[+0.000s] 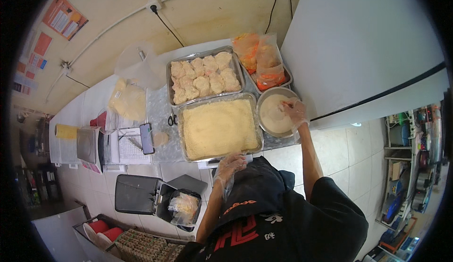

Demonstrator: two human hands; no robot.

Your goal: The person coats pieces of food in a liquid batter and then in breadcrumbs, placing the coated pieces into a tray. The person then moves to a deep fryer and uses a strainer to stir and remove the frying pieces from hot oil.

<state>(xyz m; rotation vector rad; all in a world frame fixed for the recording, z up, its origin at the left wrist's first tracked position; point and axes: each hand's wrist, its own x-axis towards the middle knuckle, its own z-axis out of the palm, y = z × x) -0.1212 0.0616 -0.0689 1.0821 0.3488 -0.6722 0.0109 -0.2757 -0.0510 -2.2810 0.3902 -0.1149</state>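
My right hand [296, 112], in a clear plastic glove, reaches into a round metal bowl [260, 120] of pale, milky batter [274, 118]. Its fingertips are at the batter around a small reddish piece; whether they grip it I cannot tell. My left hand [231, 166], gloved too, is at the near edge of a metal tray [182, 145] filled with yellowish crumbs [219, 129]; its fingers are bent and I cannot see anything in them. Behind that lies another metal tray [169, 88] with several coated pieces of meat [202, 85].
At the back right, a tray [289, 76] holds plastic bags of orange-coated food [269, 62]. Left on the table are scissors [172, 119], a phone [147, 138], a cup [160, 139] and a scale [87, 145]. An open bin [164, 201] stands below; a large white cabinet [357, 46] rises at right.
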